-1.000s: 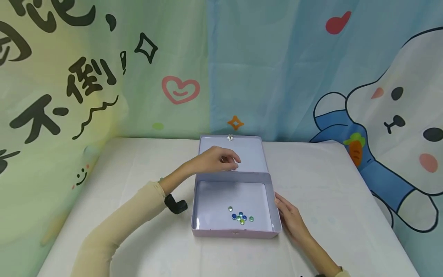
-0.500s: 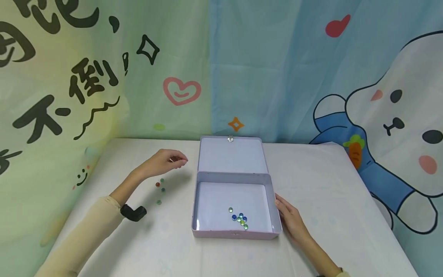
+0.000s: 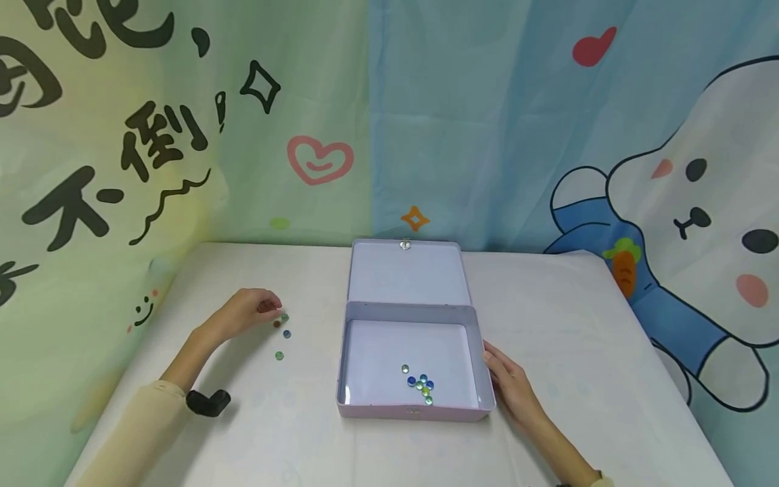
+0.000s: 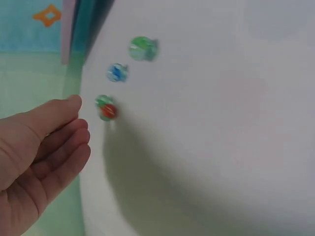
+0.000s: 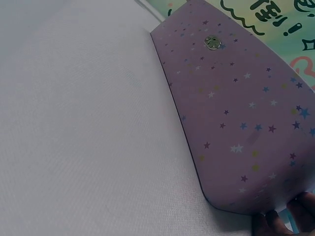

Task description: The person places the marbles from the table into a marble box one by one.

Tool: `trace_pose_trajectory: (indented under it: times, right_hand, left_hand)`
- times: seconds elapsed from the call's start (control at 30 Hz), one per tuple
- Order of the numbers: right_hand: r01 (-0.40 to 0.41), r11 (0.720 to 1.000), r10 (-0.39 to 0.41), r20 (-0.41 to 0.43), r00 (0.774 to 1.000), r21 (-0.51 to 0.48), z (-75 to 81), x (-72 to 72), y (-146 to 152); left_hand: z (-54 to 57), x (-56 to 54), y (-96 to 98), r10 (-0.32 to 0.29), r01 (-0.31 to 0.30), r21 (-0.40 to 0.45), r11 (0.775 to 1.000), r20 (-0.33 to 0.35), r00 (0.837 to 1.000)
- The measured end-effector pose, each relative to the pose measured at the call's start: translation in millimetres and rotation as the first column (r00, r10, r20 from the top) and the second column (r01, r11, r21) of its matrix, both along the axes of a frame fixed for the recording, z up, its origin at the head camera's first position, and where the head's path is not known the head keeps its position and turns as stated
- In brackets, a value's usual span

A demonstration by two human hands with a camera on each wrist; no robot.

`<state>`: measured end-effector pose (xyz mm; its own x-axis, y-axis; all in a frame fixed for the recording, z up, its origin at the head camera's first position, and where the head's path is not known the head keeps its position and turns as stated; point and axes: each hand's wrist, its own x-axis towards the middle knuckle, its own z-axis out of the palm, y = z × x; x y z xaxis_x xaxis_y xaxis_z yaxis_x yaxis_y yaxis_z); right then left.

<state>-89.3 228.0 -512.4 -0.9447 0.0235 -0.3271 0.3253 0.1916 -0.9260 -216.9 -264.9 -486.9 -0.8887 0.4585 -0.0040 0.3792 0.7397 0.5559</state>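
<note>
My left hand (image 3: 246,312) hovers at the loose glass marbles on the left of the table, nothing visibly held. In the left wrist view its thumb and loosely bent fingers (image 4: 66,169) are apart, close to a red marble (image 4: 108,111) overlapping a green one. A blue marble (image 3: 287,334) and another green marble (image 3: 279,356) lie nearer the front. The lidded box (image 3: 414,411), purple with stars outside, stands with its lid (image 3: 408,270) laid back. Several marbles (image 3: 425,391) sit inside, towards the front. My right hand (image 3: 516,389) rests against the box's right side, fingers extended along it.
A white cloth covers the table (image 3: 608,379). Behind it hangs a printed curtain (image 3: 450,122) with a white rabbit figure on the right and black writing on the left. A metal clasp (image 3: 405,244) sits on the lid's far edge.
My left hand has moved left from over the lid to the loose marbles. One green marble in the box has rolled towards the front wall. My right hand has stayed at the box.
</note>
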Motion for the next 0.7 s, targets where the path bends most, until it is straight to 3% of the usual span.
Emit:
trace_pose_trajectory:
  times: [0.23, 0.7]
  right_hand:
    - [-0.020, 1.000, 0.021, -0.008, 1.000, 0.005, 2.5, 1.8, -0.3]
    - [-0.022, 1.000, 0.022, 0.003, 1.000, 0.020, 2.4, 1.3, 0.0]
  left_hand:
    - [-12.5, 11.9, -9.5, 0.047, -0.047, -0.002, 0.999, 0.042, 0.998]
    - [-18.2, 14.6, -10.4, 0.018, -0.022, 0.030, 0.999, 0.104, 0.994]
